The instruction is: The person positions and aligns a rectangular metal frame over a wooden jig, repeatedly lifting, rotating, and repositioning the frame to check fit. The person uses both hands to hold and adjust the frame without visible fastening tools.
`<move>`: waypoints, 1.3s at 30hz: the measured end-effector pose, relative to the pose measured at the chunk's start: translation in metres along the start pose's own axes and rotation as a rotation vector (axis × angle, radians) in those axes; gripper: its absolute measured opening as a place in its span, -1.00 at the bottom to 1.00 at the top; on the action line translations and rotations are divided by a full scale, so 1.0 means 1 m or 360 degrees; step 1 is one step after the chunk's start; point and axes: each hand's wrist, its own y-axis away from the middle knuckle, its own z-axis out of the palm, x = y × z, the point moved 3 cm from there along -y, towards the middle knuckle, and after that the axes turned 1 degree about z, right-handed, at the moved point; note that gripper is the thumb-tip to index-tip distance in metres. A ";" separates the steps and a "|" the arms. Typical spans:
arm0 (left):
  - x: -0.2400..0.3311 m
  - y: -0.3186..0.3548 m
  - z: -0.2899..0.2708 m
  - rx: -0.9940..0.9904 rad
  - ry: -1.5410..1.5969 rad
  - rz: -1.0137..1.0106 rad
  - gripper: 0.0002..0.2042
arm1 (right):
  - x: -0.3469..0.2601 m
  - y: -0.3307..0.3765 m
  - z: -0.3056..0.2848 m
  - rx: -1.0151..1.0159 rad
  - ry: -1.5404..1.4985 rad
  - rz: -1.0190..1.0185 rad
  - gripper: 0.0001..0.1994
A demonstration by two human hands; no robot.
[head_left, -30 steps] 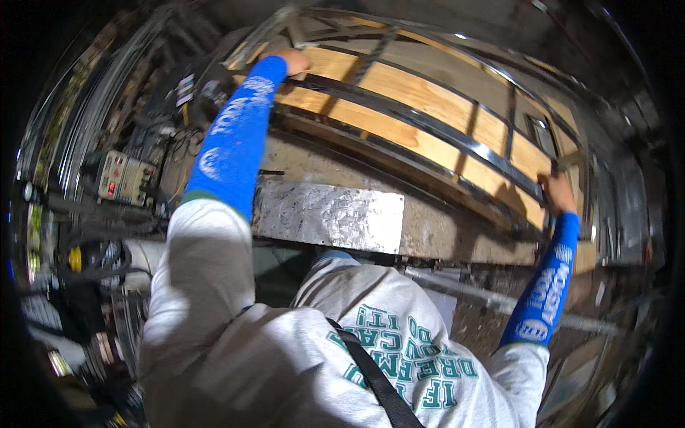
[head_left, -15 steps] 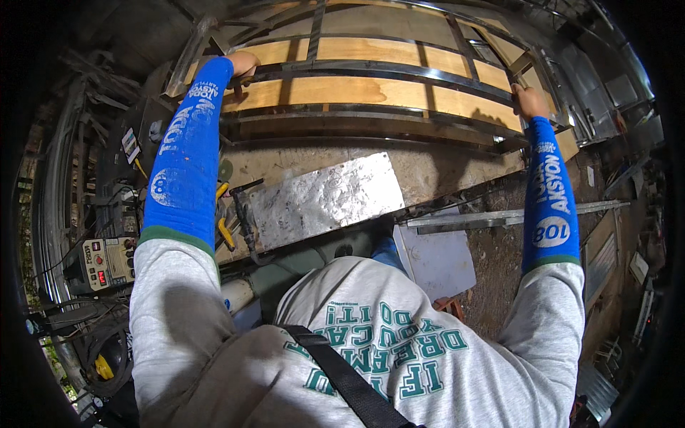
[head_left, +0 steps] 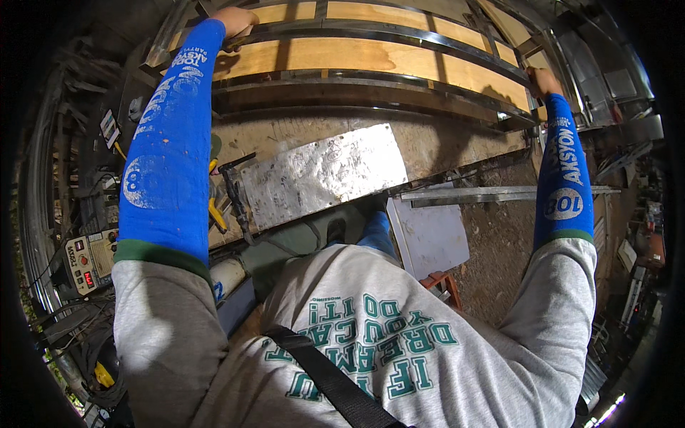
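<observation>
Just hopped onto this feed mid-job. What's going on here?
A person in blue arm sleeves has both bare hands on a long dark metal frame: the left hand grips near its left end, the right hand near its right. Light wooden boards show between its bars. Nearer the person, a dented silver metal plate lies on the worn brown workbench, with yellow tool handles to its left.

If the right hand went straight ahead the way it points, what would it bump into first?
The right hand would most likely meet the dark metal bar its fingers seem curled on; depth beyond that is unclear.
</observation>
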 end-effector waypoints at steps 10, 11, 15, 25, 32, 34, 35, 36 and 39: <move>-0.043 -0.020 0.008 -0.0069 0.0318 -0.0315 -0.60 | 0.005 -0.020 0.004 0.0074 0.0007 0.0021 -0.69; -0.037 -0.017 0.008 -0.0098 0.0337 -0.0263 -0.61 | 0.006 -0.016 0.005 0.0100 0.0177 -0.0122 -0.69; -0.030 -0.003 0.006 -0.0107 0.0332 -0.0157 -0.65 | 0.000 -0.017 0.002 0.0018 -0.0207 0.0203 -0.65; -0.076 -0.035 0.006 0.0075 -0.0347 0.0082 -0.57 | -0.057 0.040 0.003 0.1701 -0.0584 -0.0290 -0.56; -0.031 -0.032 0.017 0.0492 -0.0586 0.0093 -0.60 | -0.221 0.121 0.134 0.1026 -0.0267 -0.0523 -0.22; -0.034 -0.025 0.008 0.0506 -0.0479 -0.0036 -0.57 | -0.252 0.103 0.120 0.0729 0.0045 -0.0474 0.10; -0.037 -0.025 0.008 0.0479 -0.0432 -0.0086 -0.55 | -0.243 0.076 0.132 0.0713 0.0283 -0.0454 0.13; -0.039 -0.025 0.009 0.0478 -0.0410 -0.0111 -0.55 | -0.233 0.053 0.148 0.0684 0.0520 -0.0437 0.15; -0.033 -0.022 0.011 0.0489 -0.0346 -0.0174 -0.54 | -0.244 0.046 0.149 0.0596 0.0309 -0.0539 -0.16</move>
